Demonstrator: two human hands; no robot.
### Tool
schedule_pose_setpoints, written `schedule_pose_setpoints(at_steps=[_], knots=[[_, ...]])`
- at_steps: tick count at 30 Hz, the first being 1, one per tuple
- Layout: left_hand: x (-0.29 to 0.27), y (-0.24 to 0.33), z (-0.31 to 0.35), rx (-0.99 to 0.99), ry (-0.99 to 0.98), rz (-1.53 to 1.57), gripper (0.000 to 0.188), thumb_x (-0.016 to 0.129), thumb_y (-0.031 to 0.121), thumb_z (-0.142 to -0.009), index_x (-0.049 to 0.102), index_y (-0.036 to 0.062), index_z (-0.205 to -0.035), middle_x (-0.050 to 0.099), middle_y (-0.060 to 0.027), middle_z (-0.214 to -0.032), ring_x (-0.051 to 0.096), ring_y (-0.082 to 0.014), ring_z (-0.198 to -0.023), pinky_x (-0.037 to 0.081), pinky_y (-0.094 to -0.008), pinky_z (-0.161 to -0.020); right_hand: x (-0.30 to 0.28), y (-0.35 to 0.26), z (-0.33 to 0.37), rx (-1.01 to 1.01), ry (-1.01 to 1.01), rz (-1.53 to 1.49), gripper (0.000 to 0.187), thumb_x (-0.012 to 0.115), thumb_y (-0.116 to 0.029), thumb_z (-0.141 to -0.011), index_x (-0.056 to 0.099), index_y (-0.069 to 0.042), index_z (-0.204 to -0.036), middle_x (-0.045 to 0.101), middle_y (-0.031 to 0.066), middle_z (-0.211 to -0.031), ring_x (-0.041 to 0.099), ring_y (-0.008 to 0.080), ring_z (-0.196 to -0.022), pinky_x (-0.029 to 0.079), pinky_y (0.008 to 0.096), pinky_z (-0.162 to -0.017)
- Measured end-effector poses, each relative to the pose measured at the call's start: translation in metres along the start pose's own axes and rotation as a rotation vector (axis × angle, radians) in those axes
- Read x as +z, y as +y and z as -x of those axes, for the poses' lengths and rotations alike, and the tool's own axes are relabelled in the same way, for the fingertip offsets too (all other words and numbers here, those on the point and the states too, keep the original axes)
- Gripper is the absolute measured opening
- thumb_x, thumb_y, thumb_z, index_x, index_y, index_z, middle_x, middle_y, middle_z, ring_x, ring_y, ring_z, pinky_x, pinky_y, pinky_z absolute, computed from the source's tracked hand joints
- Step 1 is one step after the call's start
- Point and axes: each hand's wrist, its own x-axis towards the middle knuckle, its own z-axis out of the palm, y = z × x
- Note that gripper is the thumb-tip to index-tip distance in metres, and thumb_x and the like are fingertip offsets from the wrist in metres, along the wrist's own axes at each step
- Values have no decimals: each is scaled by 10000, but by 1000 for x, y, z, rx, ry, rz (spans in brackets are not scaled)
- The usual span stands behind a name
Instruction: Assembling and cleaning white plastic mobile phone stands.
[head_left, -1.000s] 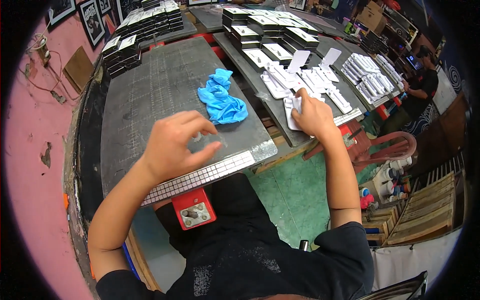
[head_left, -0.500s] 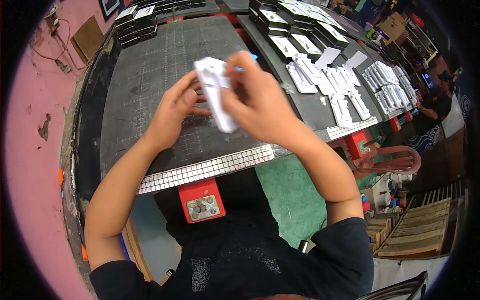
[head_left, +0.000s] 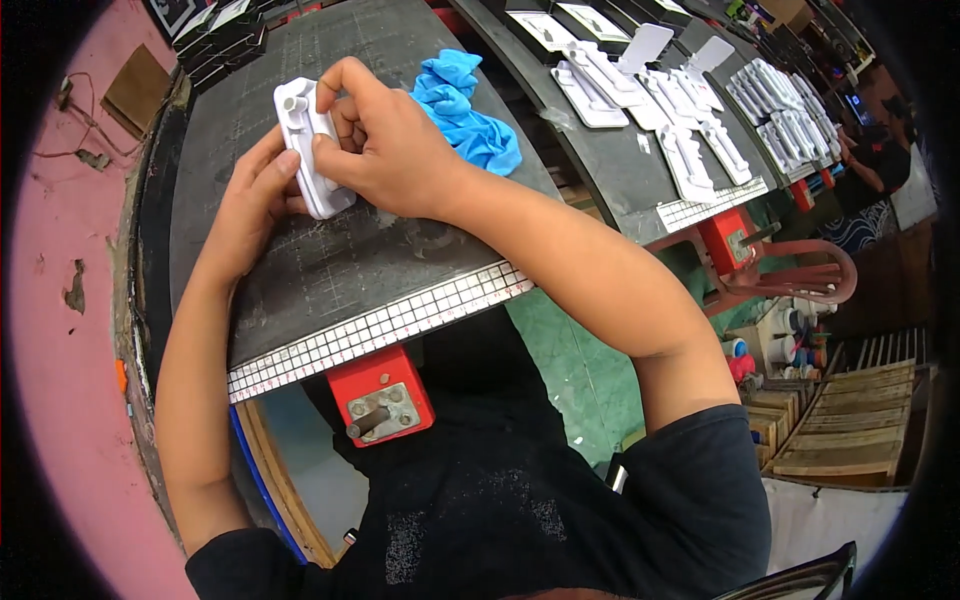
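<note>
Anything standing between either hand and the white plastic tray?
Nothing visible: the left hand and right hand are both directly on the white tray. The blue cloth lies off to the right, not between.

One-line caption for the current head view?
Left hand holds an elongated white molded tray while the right hand touches its edge, over a dark gray table bearing a crumpled blue bundle.
</note>
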Motion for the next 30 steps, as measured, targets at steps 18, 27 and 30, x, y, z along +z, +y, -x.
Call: schedule_pose_setpoints(at_steps=[18,27,30], knots=[[-15,8,-1,-65,40,132,717,377,523,-1095,440,-57,-1511,694,-271,-1272,779,-373,-998,680,-401,-836,-11,3,-7,-390,57,237,553,930,-278,-815,692,-68,-1269,668,61,-1098,665,213,-1004,523,335,-864],[-22,2,1,-26,-245,379,742,353,559,-1071,455,-18,-1525,684,-267,-1280,781,-375,-996,672,-354,-708,-13,4,-9,-346,185,-94,276,780,-210,-1006,767,-9,-1195,776,111,-1095,739,159,-980,580,309,-819],[-22,2,2,-23,-340,452,762,378,575,-1050,472,-22,-1514,697,-258,-1265,789,-369,-980,658,-326,-676,-13,4,-10,-396,259,-147,279,747,-232,-1037,763,5,-1185,778,78,-1020,723,138,-888,554,290,-757]])
